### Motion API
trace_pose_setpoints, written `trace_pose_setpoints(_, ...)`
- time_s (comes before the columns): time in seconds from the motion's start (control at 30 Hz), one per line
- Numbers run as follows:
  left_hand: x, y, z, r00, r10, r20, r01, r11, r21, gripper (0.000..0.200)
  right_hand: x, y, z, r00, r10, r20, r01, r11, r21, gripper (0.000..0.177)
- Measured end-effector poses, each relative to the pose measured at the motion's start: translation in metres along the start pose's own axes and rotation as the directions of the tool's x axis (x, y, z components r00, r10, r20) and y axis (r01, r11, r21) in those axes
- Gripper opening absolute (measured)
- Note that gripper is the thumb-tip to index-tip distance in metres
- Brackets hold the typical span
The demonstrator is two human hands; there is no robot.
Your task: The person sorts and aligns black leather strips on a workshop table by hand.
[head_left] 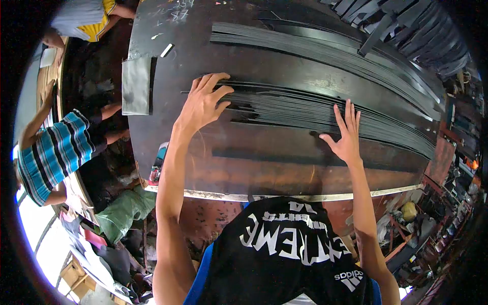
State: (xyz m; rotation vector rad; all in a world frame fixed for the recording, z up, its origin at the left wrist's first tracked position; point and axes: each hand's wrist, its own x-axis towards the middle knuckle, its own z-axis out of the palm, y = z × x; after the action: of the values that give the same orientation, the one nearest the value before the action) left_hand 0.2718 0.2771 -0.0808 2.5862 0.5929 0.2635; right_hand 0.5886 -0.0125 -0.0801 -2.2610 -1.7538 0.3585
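Observation:
Long thin dark strips (305,109), which look like metal, lie side by side in a bundle across the dark worktable (188,142). My left hand (204,101) is at the bundle's left end, its fingers curved and apart over the strip ends. A few strips there stick out further left than the others. My right hand (346,136) rests with spread fingers on the near side of the bundle, right of its middle, fingertips reaching across the strips. Beyond them lies a second bundle of similar strips (284,43).
A grey flat sheet (136,87) and a small white block (166,50) lie at the table's left. A red and teal tool or device (158,163) sits at the near left corner. Dark curved pieces (427,30) are heaped far right. A person in a striped shirt (57,155) is at the left.

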Motion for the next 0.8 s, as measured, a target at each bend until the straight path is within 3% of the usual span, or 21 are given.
trace_pose_setpoints(0.23, 0.002, 0.005, -0.005, 0.995, 0.093, -0.039, -0.089, 0.993, 0.082, 0.033, 0.027, -0.023, 0.004, 0.938, -0.141, -0.315, 0.143, 0.990, -0.019, 0.040)
trace_pose_setpoints(0.3, 0.001, 0.007, -0.008, 0.999, 0.051, -0.009, -0.050, 0.996, 0.079, 0.032, 0.041, -0.043, 0.002, 0.952, -0.167, -0.258, 0.189, 0.980, 0.063, 0.044)
trace_pose_setpoints(0.43, 0.001, 0.012, -0.018, 0.996, 0.081, -0.028, -0.078, 0.992, 0.097, 0.031, 0.054, -0.063, 0.019, 0.958, -0.182, -0.222, 0.187, 0.982, 0.002, 0.046)
trace_pose_setpoints(0.53, 0.003, 0.021, -0.028, 0.991, 0.124, -0.056, -0.118, 0.987, 0.109, 0.031, 0.054, -0.062, 0.029, 0.957, -0.174, -0.232, 0.184, 0.983, 0.020, 0.036)
trace_pose_setpoints(0.6, 0.008, 0.033, -0.033, 0.994, 0.098, -0.050, -0.087, 0.978, 0.188, 0.033, 0.053, -0.065, 0.024, 0.982, -0.117, -0.148, 0.126, 0.991, 0.051, 0.027)
trace_pose_setpoints(0.8, 0.042, 0.103, -0.004, 0.954, 0.299, -0.035, -0.279, 0.920, 0.275, 0.047, 0.048, -0.064, 0.024, 0.920, -0.219, -0.324, 0.235, 0.972, 0.011, 0.028)
